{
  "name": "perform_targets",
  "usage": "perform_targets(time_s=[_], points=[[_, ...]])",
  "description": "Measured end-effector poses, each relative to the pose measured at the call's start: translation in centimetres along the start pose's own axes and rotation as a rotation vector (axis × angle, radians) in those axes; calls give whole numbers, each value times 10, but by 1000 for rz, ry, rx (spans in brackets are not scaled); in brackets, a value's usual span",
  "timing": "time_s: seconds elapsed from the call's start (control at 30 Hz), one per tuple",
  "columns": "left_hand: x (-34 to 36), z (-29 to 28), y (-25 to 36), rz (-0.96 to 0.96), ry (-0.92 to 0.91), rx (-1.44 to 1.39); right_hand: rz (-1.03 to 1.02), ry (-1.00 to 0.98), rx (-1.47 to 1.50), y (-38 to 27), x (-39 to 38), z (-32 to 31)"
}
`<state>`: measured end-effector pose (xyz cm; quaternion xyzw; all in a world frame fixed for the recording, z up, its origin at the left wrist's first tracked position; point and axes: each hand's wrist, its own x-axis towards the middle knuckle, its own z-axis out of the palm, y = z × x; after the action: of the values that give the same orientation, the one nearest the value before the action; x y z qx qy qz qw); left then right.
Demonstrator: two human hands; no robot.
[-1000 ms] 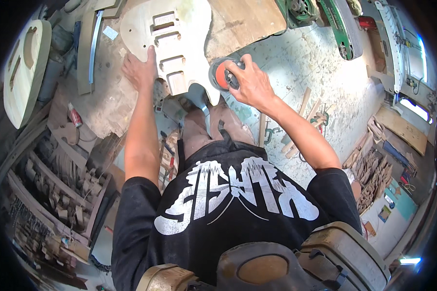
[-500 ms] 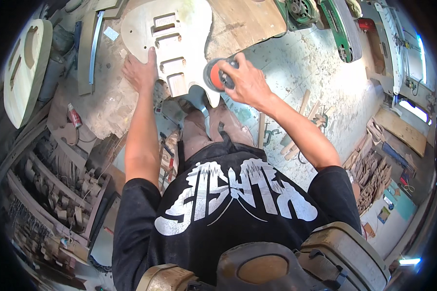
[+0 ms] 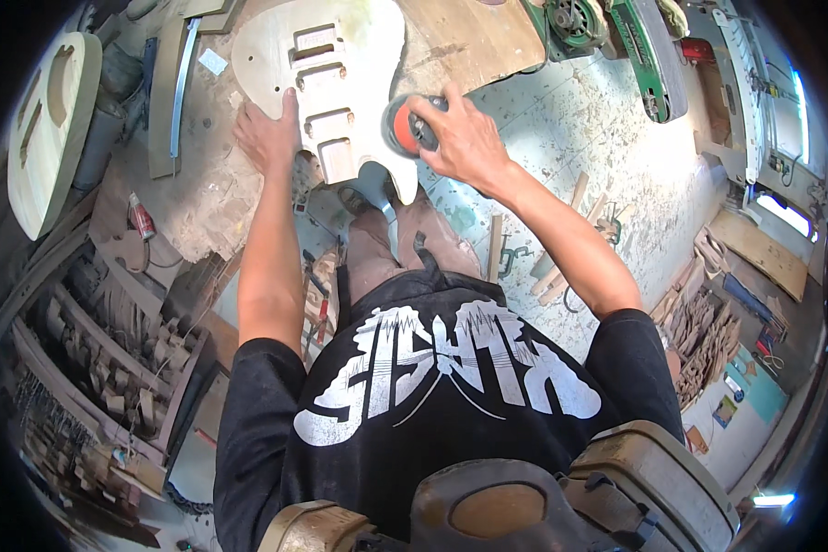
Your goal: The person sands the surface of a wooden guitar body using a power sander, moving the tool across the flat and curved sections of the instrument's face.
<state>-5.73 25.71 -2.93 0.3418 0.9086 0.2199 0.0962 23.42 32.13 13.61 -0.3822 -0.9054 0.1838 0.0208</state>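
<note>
A pale wooden electric guitar body [image 3: 359, 64] with several routed cavities lies at the top centre on the bench. My left hand [image 3: 267, 133] grips its left edge, thumb along the top face. My right hand [image 3: 465, 143] is closed on a round black-and-red sander [image 3: 405, 124], which sits against the right edge of the body near the lower horn. The sander's underside is hidden.
A second pale body [image 3: 46, 138] stands at the far left, near a metal rule [image 3: 182, 83], a glue bottle [image 3: 143, 221] and a rack of offcuts [image 3: 110, 368]. A green machine [image 3: 644, 64] is at the top right. Clamps [image 3: 511, 258] and wood strips are below it.
The sander and my right hand have moved slightly left and upward along the body's edge. The guitar body has shifted a little to the right, with my left hand still on it.
</note>
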Motion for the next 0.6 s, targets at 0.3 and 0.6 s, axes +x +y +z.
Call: perform_targets(time_s=[0.3,0.6], points=[[-2,1,0,18,29,-20,29,11,35,1,13,2],[-2,3,0,5,38,24,-19,-21,75,-6,2,4]])
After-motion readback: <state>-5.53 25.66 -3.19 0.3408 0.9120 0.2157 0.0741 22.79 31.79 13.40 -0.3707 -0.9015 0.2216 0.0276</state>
